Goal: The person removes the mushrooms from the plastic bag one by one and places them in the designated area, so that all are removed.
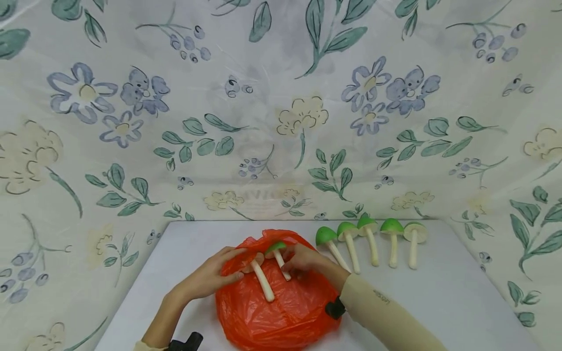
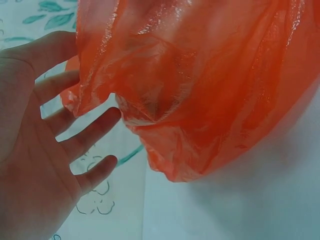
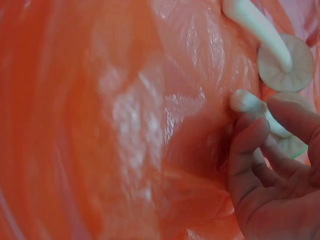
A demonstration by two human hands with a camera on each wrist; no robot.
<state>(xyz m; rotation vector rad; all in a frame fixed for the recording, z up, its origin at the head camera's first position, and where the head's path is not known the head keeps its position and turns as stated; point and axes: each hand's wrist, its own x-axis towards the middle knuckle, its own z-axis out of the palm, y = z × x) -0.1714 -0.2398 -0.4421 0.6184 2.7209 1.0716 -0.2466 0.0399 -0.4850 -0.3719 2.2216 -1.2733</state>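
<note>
A red plastic bag (image 1: 281, 321) lies bunched on the white table, its top edge gathered at the back. On it rests one model mushroom (image 1: 263, 283), its pale stem pointing toward me. My right hand (image 1: 303, 258) pinches the stem of a second, green-capped mushroom (image 1: 281, 263) over the bag. The right wrist view shows thumb and forefinger at that mushroom's stem (image 3: 246, 102). At the bag's left edge is my left hand (image 1: 208, 273), fingers spread and fairly straight. In the left wrist view, the fingertips of this hand (image 2: 40, 135) overlap the bag's rim.
Several green-capped model mushrooms (image 1: 392, 243) lie in a row at the back right of the white table (image 1: 439, 302). A floral-patterned sheet (image 1: 263, 161) rises behind the table and along both sides.
</note>
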